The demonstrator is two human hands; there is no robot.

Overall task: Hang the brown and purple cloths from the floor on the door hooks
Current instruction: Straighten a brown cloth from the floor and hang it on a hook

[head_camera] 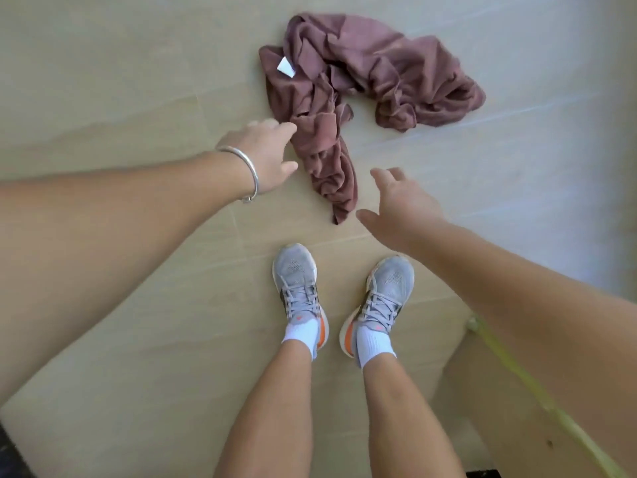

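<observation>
A pale beige tiled floor (103, 81) fills the view, its grout lines running diagonally, with a lighter, washed-out strip toward three o'clock. On it lies a crumpled brownish-purple cloth (362, 67), bunched into an arch: the broad, heaped part sits at twelve to one o'clock, and a narrow twisted tail runs down toward the centre, ending just above the feet. A small white tag (286, 67) shows on its upper left fold.

The left hand (265, 157) reaches in from nine o'clock, a silver bangle (246, 174) on the wrist. Its fingers are spread and relaxed, gripping nothing; the fingertips lie right at the left edge of the cloth's tail, and whether they touch it cannot be told. The right hand (400, 208) comes in from four o'clock, also spread with thumb apart from the fingers, holding nothing. It sits just to the right of the tail's lower end, apart from the fabric. The tail thus lies between the two hands.

At six o'clock stand two grey sneakers (296, 281) with orange heels and white socks, toes pointing toward the cloth.
</observation>
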